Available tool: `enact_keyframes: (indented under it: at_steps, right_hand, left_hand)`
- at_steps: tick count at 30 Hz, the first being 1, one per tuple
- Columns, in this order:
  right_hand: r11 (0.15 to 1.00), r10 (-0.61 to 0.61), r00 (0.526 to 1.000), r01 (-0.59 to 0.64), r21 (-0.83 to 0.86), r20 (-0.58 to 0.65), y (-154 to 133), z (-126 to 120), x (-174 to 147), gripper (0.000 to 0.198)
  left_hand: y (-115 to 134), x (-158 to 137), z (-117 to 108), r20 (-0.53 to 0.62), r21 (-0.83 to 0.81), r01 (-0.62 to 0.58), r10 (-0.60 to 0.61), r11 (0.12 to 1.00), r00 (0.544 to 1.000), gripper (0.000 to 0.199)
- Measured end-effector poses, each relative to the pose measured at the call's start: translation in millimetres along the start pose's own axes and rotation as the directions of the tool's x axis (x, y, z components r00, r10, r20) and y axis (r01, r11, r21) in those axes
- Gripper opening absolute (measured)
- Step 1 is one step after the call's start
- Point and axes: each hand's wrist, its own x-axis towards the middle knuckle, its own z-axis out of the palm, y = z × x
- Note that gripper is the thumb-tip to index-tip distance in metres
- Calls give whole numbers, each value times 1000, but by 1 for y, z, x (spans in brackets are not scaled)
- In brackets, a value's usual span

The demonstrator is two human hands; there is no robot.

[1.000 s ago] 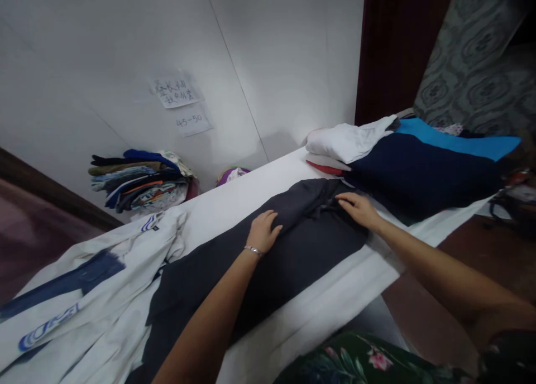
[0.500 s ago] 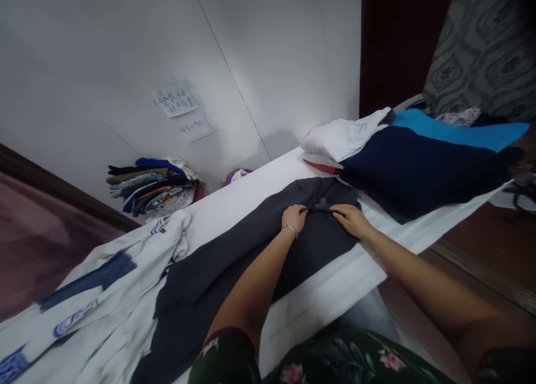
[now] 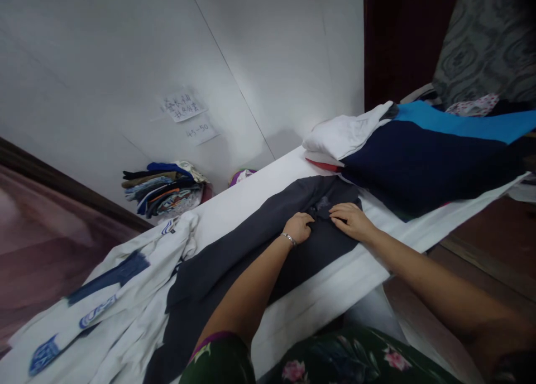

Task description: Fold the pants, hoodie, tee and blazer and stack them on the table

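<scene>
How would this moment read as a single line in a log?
left hand: on dark garment | right hand: on same garment | at left: white garment with blue markings | at right: navy-and-light-blue cloth

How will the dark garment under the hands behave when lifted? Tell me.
The dark garment will likely be floppy: it creases softly near the left hand and right hand. Lifted at one end, its long remainder would probably sag. Rolling seems unlikely, since it lies spread over the white table.
</scene>
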Motion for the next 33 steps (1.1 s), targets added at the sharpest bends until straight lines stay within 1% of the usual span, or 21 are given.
enact_keyframes:
  at_steps: [2,3,4,6,8,9,11,12,14,16,17,19,22,24,26,29,33]
  right_hand:
    - [999,-31,999,32,-35,26,-3,0,0,25]
    - [998,-36,999,37,-53,33,-4,0,0,25]
    - [997,-33,999,36,-70,40,-6,0,0,25]
    - [994,-4,998,11,-107,69,-8,-2,3,25]
    - [989,56,990,-38,-140,130,-11,-5,10,25]
    - [986,95,983,-71,-148,159,-12,-6,17,25]
    - [980,182,964,-162,-117,192,-13,-8,36,23]
    - [970,239,953,-228,-80,188,-12,-7,48,21]
    - [929,367,917,-370,-5,155,-9,0,73,20]
    - [870,485,865,-492,33,128,-4,13,95,24]
    - [843,529,839,-537,39,123,0,22,104,26]
    - [791,600,790,-609,56,123,8,39,115,29]
    - [718,679,728,-686,121,99,20,59,116,28]
    - [691,699,711,-699,186,78,26,65,112,21]
    - [679,702,710,-689,256,50,30,66,106,18]
    - [689,687,727,-639,343,-25,31,62,100,22]
    - [740,633,765,-555,380,-116,23,55,95,25]
  left_hand:
    - [1,0,-5,39,14,58,-59,998,998,33]
    - [2,2,-8,25,24,85,-86,996,996,31]
    - [2,5,-12,-14,39,110,-109,993,994,30]
    - [4,13,-17,-135,76,147,-136,986,982,30]
    - [4,23,-20,-245,110,170,-139,979,960,29]
    - [3,29,-20,-279,122,180,-140,976,950,29]
    - [1,41,-19,-303,135,212,-163,968,939,36]
    - [-1,46,-18,-288,134,235,-189,963,939,41]
    - [-5,54,-13,-211,116,295,-266,949,941,49]
    - [-9,59,-8,-136,98,350,-336,932,932,49]
    - [-11,60,-6,-118,95,369,-358,925,926,49]
    - [-12,61,-2,-121,96,392,-380,915,917,47]
    - [-13,60,-1,-129,98,423,-410,901,903,46]
    - [-12,60,0,-131,98,444,-431,891,893,47]
    - [-10,59,0,-131,107,451,-437,886,890,48]
    - [-7,58,0,-113,145,433,-420,890,900,52]
    - [-3,59,1,-51,234,360,-359,903,932,61]
